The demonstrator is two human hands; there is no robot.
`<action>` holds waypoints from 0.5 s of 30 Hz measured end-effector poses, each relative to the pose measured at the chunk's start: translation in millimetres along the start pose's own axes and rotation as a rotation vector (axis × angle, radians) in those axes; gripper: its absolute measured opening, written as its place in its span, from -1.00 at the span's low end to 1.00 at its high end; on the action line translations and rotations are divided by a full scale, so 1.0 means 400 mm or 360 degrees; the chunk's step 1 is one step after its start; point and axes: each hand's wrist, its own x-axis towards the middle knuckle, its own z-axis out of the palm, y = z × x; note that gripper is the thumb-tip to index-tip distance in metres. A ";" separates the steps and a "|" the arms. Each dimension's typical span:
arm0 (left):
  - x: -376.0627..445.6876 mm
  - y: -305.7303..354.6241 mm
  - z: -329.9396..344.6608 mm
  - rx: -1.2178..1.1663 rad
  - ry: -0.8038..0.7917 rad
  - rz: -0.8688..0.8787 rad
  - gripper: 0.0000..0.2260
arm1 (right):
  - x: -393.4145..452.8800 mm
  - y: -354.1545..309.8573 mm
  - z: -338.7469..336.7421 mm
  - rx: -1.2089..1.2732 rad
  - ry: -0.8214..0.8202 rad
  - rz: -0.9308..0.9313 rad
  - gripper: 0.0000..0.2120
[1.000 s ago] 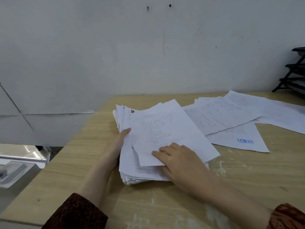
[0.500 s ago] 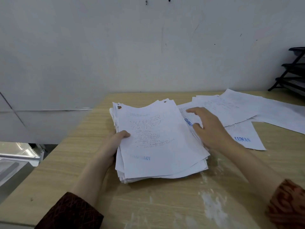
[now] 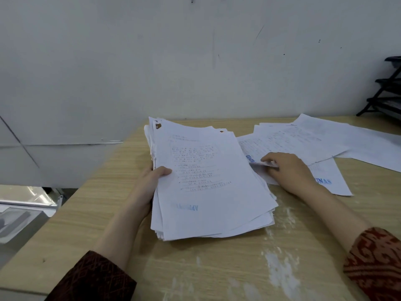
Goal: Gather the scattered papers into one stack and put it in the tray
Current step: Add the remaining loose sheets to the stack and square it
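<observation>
A thick stack of white papers lies on the wooden table, its left edge lifted a little. My left hand grips that left edge, thumb on the top sheet. To the right, several loose sheets lie spread toward the back right, one with a blue stamp. My right hand rests on those sheets, its fingertips curling on the near edge of one of them. The black tiered tray stands at the far right against the wall, partly out of frame.
The table's left edge drops off to the floor, where a grey object sits. A white wall runs right behind the table. White smears mark the wood near the front.
My right hand left the top of the stack and moved right onto the loose sheets. The sheet it was pressing now lies squared on the stack, which my left hand keeps holding.
</observation>
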 end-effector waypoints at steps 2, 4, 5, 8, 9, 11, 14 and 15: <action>-0.001 -0.001 -0.003 -0.0075 -0.0076 0.0008 -0.68 | -0.001 0.002 -0.021 -0.0130 0.0225 0.0027 -0.88; 0.002 -0.002 -0.008 -0.0081 -0.0119 -0.0037 -0.69 | -0.004 -0.002 -0.062 -0.0207 0.0455 0.0038 -0.85; 0.003 -0.001 -0.008 -0.0060 -0.0112 -0.0066 -0.72 | -0.004 -0.009 -0.085 -0.0200 0.0568 0.0055 -0.86; 0.012 -0.002 0.002 0.0012 -0.0030 -0.0099 -0.82 | 0.007 -0.041 -0.146 -0.0103 0.0756 0.0032 -0.91; 0.015 -0.001 0.006 0.0038 -0.0013 -0.0089 -0.84 | 0.014 -0.067 -0.159 0.0012 0.0702 -0.0007 -0.92; 0.022 -0.002 0.008 0.0044 -0.0023 -0.0097 -0.84 | 0.025 -0.139 -0.166 0.0353 0.0484 -0.0113 -0.86; 0.030 -0.005 0.003 -0.0004 -0.0018 -0.0112 -0.85 | 0.003 -0.269 -0.138 0.0566 0.0238 -0.0322 -0.83; 0.029 -0.007 0.006 0.0003 -0.0010 -0.0092 -0.88 | -0.021 -0.306 -0.115 0.0574 0.0107 -0.0405 -0.82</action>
